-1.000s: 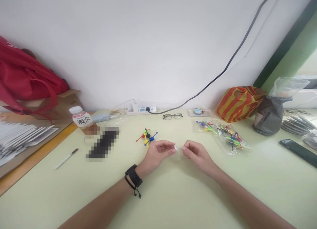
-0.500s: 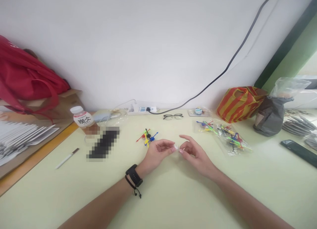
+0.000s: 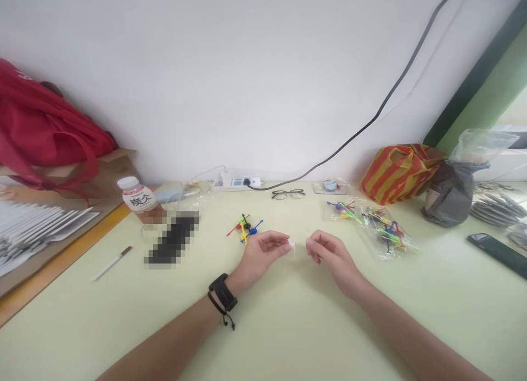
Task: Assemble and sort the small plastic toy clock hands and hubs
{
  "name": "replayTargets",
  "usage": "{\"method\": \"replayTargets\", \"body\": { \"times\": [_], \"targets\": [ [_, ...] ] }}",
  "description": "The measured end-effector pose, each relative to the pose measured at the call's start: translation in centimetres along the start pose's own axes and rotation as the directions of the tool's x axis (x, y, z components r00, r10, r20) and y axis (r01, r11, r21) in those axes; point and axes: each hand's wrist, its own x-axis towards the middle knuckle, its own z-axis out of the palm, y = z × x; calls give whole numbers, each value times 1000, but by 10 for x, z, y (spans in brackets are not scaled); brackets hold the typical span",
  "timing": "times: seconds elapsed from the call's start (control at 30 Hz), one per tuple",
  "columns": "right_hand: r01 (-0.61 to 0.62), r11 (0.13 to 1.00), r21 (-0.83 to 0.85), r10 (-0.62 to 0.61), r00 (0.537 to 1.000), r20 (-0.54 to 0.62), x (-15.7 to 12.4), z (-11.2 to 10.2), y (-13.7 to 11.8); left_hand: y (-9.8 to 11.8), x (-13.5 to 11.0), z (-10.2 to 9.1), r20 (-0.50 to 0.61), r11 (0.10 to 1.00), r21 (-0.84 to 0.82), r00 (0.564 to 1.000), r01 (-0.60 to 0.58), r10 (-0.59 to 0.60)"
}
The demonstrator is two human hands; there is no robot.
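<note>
Where the pale green table (image 3: 288,337) meets its far left edge, a red bag (image 3: 37,128) slumps over a cardboard box (image 3: 113,169), with a stack of white sheets (image 3: 37,227) in front of it. Just right of these stands a small bottle with a pink label (image 3: 135,197), and nearer the camera a thin white stick (image 3: 110,264) lies flat. A white power strip (image 3: 236,181) sits against the wall, a black cable (image 3: 370,117) climbing from it, and a pair of black-framed glasses (image 3: 288,194) rests just beside it.

A little cluster of coloured plastic pieces (image 3: 246,229) lies just behind the left hand (image 3: 263,252), whose wrist wears a black watch (image 3: 222,293). That hand's thumb and forefinger are pinched on a tiny white piece (image 3: 292,245), held just above the table at the middle of the view. A narrow gap separates this piece from the right hand (image 3: 329,255), whose fingers are curled in with their tips drawn together; whether anything is caught between them cannot be made out.

Further right, a clear plastic bag of coloured pieces (image 3: 373,224) lies flat on the table. Behind it sits a red-and-yellow striped bag (image 3: 397,172), then a grey bag (image 3: 450,194) topped with clear plastic. A black phone (image 3: 496,249) lies near the right edge.
</note>
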Motion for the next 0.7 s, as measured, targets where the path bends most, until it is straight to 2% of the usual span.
{"method": "replayTargets", "body": {
  "times": [0.13, 0.37, 0.6, 0.7],
  "targets": [
    [67, 993, -101, -64, 997, 32, 0, 3, 3, 1, -1, 0, 36, 1000, 7, 999, -15, 14],
    [128, 957, -260, -106, 989, 100, -1, 6, 4, 4, -3, 0, 94, 999, 6, 995, -35, 34],
    [186, 943, -275, -173, 982, 70, -4, 3, 8, 9, -5, 3, 50, 1000, 21, 999, -12, 11],
    [216, 937, -274, -220, 975, 19, -6, 3, 10, 10, -5, 3, 42, 1000, 18, 999, -5, 4]
  ]
}}
